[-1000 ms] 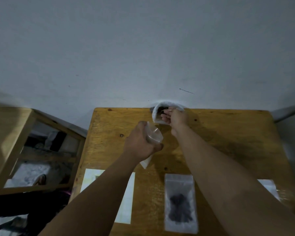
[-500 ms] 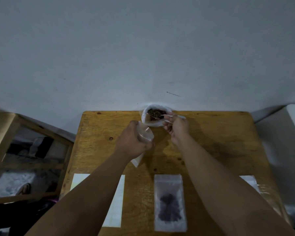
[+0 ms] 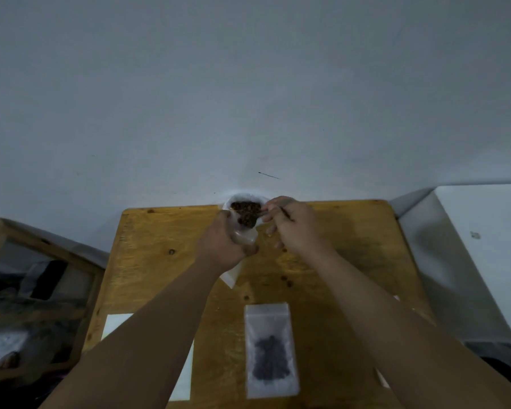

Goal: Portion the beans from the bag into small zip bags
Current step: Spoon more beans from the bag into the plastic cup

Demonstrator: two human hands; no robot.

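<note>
A white bag of dark beans (image 3: 239,202) stands open at the table's far edge against the wall. My left hand (image 3: 222,243) grips a small clear zip bag (image 3: 242,237) with its mouth held open, just in front of the bean bag. My right hand (image 3: 289,225) pinches the handle of a spoon (image 3: 285,213), and a heap of beans (image 3: 248,218) on the spoon hovers over the zip bag's mouth. A filled zip bag (image 3: 269,349) with dark beans lies flat near the table's front.
The wooden table (image 3: 351,261) carries a white sheet (image 3: 115,323) at the front left, partly under my left arm. A wooden shelf frame (image 3: 42,252) stands to the left and a white surface (image 3: 484,246) to the right. The wall is right behind the table.
My right hand has lifted the spoon, loaded with beans, out of the white bag and brought it over the open zip bag. My left hand moved the zip bag closer to the bean bag.
</note>
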